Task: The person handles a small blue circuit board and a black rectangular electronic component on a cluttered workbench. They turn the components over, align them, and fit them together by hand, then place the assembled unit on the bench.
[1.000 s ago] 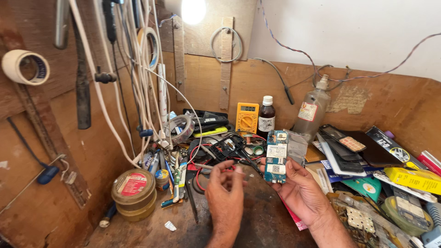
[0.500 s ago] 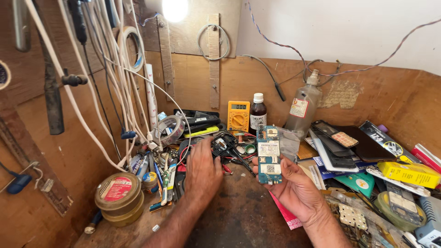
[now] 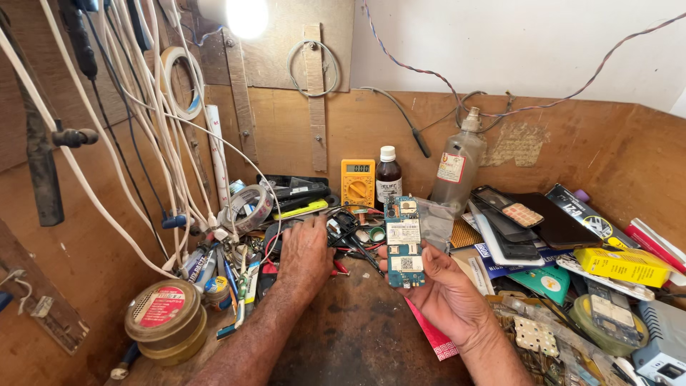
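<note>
My right hand holds a blue phone circuit board upright, with white stickers on its face, over the worn wooden bench. My left hand reaches forward, palm down, into a heap of small tools and red and black leads at the back of the bench; its fingertips are buried among them and I cannot tell what they touch.
A yellow multimeter, a dark brown bottle and a clear bottle stand at the back. Phones and screens pile at right beside a yellow box. A round tin sits left. White cables hang down.
My left hand has moved forward from near my body into the pile of tools. The view has shifted right and closer. My right hand keeps the board raised.
</note>
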